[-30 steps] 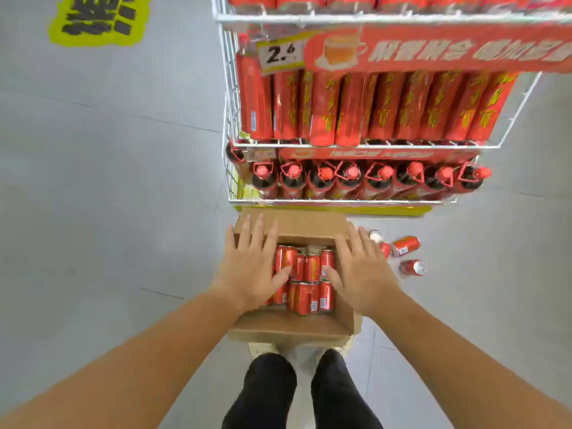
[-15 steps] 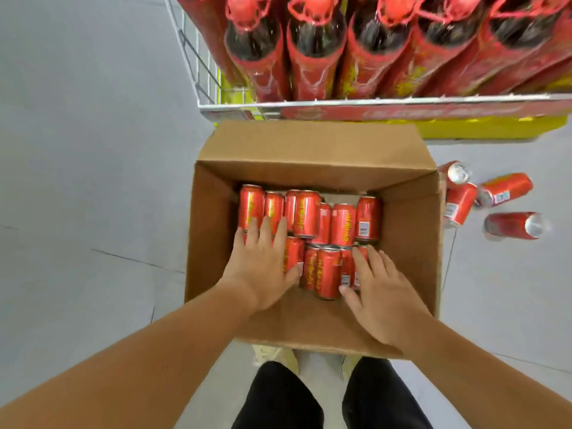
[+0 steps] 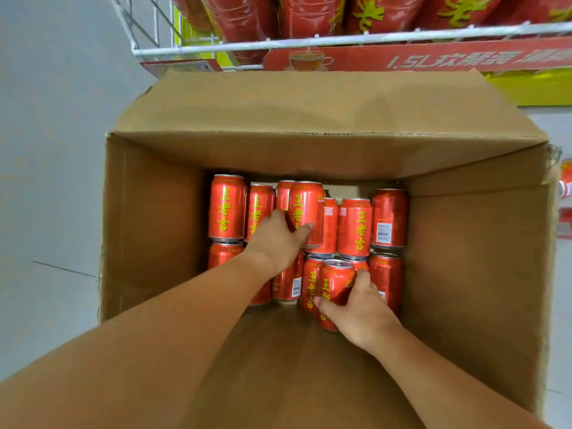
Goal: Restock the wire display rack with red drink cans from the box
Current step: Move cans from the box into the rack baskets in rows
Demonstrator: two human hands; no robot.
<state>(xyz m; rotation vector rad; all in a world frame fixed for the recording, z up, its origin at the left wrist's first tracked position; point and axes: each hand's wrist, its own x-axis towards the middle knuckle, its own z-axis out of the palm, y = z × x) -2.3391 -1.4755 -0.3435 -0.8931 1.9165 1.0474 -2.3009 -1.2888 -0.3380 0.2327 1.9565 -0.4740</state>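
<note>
- Cardboard box (image 3: 154, 227) fills the frame's centre, below the wire rack (image 3: 216, 49) at the top edge.
- Left hand (image 3: 278, 239) curls round a raised red can (image 3: 306, 209) in the back row.
- Right hand (image 3: 362, 308), lower right of centre, grips a front-row can (image 3: 335, 284).

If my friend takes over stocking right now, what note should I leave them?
The left hand grips a red metal drink can in the back row, raised above its neighbours.
The right hand grips a front-row red can.
Both cans are inside the brown cardboard box, in front of the white wire display rack. The other red cans lie around them.
Done: two cans grasped.
Left: lift them out, shelve them, then restock the others.
</note>
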